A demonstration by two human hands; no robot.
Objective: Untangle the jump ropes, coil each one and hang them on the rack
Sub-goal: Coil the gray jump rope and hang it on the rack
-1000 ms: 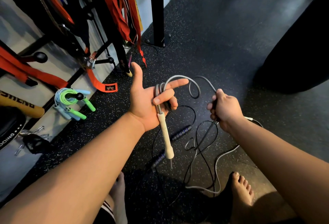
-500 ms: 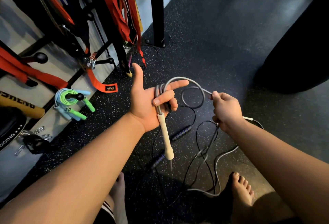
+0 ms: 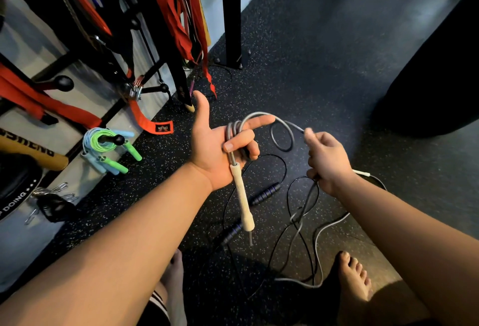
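- Right of the rack (image 3: 153, 89), over the speckled floor (image 3: 311, 53), the left hand (image 3: 216, 141) grips several turns of the grey rope (image 3: 231, 130). The thumb and forefinger are stretched out and the other fingers are curled over the coils.
- The rope's wooden handle (image 3: 242, 196) hangs below that palm.
- Farther from the rack, the right hand (image 3: 326, 160) pinches the same rope with curled fingers, and a loose loop hangs between the hands.
- Below them, the grey rope crosses a black rope (image 3: 265, 192) on the floor.
- On a rack peg hang coiled green and blue ropes (image 3: 102, 140).
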